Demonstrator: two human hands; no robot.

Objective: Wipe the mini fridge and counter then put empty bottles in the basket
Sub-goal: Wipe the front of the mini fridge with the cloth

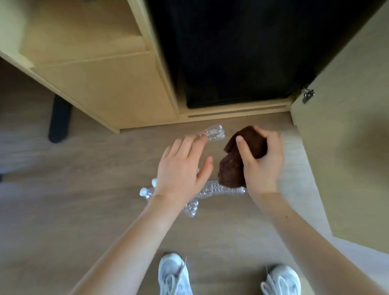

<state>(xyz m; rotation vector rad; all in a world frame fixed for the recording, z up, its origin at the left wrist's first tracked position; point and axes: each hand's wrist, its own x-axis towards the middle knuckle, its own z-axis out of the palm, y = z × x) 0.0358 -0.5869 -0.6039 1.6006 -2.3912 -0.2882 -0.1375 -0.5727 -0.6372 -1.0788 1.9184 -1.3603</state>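
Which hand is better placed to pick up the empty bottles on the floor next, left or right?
Left, probably. The left hand is open and free, fingers stretched toward the far bottle, with more bottles below it. The right hand is full, wrapped round the brown cloth.

A brown cloth (238, 161) is held bunched in the right hand (263, 164). Clear crushed bottles (226, 191) are laid before the black mini fridge (229, 46).
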